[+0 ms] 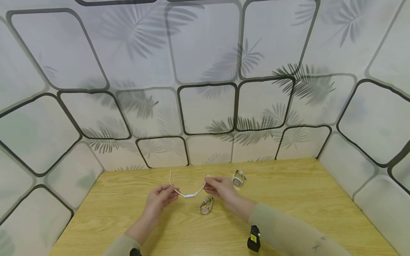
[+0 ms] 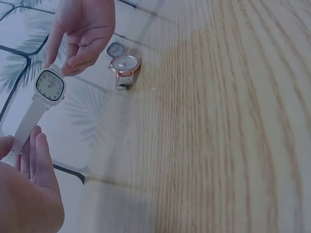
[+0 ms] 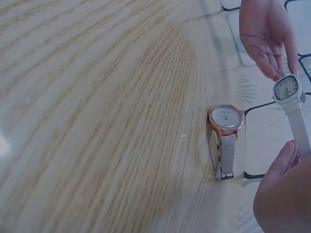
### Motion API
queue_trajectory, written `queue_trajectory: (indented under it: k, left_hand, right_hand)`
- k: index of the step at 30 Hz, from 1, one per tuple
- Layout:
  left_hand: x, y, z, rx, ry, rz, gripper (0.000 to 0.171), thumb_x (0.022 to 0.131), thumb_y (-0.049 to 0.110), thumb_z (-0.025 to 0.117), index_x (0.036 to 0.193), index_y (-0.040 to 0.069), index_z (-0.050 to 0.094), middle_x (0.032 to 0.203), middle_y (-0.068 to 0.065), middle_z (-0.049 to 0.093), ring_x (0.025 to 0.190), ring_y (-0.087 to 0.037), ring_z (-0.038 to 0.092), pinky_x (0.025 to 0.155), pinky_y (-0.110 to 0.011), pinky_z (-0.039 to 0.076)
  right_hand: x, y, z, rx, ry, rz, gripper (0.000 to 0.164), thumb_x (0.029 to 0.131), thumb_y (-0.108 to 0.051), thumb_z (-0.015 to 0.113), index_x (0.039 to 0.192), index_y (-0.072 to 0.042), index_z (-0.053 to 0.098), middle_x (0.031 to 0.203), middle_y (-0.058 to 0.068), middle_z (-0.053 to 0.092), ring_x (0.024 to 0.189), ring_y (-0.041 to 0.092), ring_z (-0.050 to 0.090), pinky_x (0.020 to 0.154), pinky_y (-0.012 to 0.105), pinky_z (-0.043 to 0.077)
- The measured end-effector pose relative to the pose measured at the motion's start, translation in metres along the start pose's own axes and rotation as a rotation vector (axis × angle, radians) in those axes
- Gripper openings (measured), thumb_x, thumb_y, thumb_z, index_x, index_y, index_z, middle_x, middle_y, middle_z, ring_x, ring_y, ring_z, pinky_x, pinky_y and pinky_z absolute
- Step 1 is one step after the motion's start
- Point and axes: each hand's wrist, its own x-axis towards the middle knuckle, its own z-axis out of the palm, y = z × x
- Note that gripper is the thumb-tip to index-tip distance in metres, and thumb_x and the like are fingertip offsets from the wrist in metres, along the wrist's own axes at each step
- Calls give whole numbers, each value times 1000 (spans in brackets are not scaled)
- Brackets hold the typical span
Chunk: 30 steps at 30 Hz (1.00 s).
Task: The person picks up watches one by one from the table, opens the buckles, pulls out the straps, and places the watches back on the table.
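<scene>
A white wristwatch with a squarish dial is stretched between both hands, its strap bowing into a U above the table in the head view. My left hand pinches one strap end between thumb and fingers. The other end is pinched by my right hand. A rose-gold watch with a round dial and pale strap lies on the table, just below and between the hands. Beyond the right hand rests another watch, pale with a squarish dial.
The wooden table meets patterned fabric walls at its back and sides. A small black device with a yellow label is worn at the right sleeve.
</scene>
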Motion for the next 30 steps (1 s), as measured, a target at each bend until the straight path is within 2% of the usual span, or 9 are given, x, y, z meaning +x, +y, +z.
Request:
queue_trajectory:
  k: [7,15,22,30]
  left_hand:
    - [6,-1,-8,7,-4,-19,11,106,-1,58,114,-7,63,89,0,79,85,-8,78,83,-22,65]
    - [14,-6,-13,51,3,-41,10,106,-3,58,110,-6,66,87,0,80,80,-7,78,80,-21,65]
    - [21,-12,-16,136,10,-70,20,106,-1,59,121,-14,61,90,-2,80,79,-7,76,78,-20,65]
    - [26,-13,-20,158,3,-93,28,106,0,59,128,-18,56,91,-1,79,79,-6,76,77,-20,64]
  right_hand:
    - [8,4,5,-22,13,30,37,105,-7,65,129,21,61,76,-2,74,70,4,71,71,16,63]
    - [18,8,8,-121,-13,80,33,104,-9,68,124,17,65,78,1,74,68,4,71,70,17,63]
    - [28,11,6,-156,30,84,26,103,-9,70,118,13,71,78,2,74,67,6,71,67,19,64]
    - [44,12,12,-193,46,71,25,101,-7,72,116,12,73,82,8,78,65,7,71,71,25,67]
